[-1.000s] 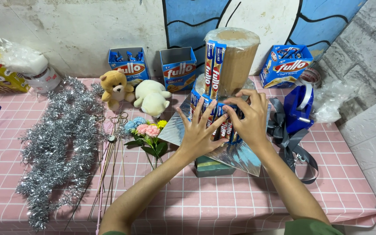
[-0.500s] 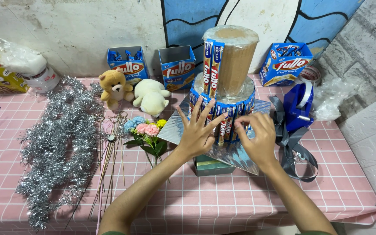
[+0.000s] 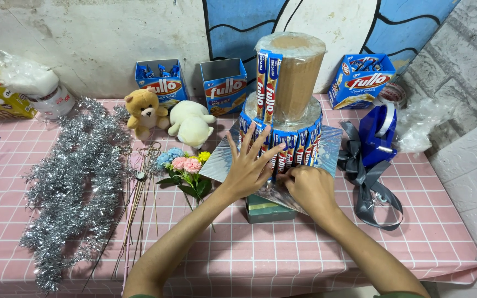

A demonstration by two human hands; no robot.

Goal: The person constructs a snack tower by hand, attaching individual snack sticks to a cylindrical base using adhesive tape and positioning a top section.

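The two-tier tower point(image 3: 282, 110) of cardboard cylinders, ringed with glossy blue stick packets, stood on a shiny silver board point(image 3: 327, 146) in the middle of the desk point(image 3: 305, 259), which was covered with a pink checked cloth. The left hand point(image 3: 248, 168) lay flat on the lower tier, its fingers point(image 3: 260, 140) spread wide over the packets. The right hand point(image 3: 307, 187) was at the bottom edge of the same tier, its fingers curled and pressed together; what they pinched I could not tell. A fluffy silver tinsel garland point(image 3: 78, 182) lay to the left, near a brown teddy bear point(image 3: 144, 113). A blue tape dispenser point(image 3: 379, 132) stood to the right.
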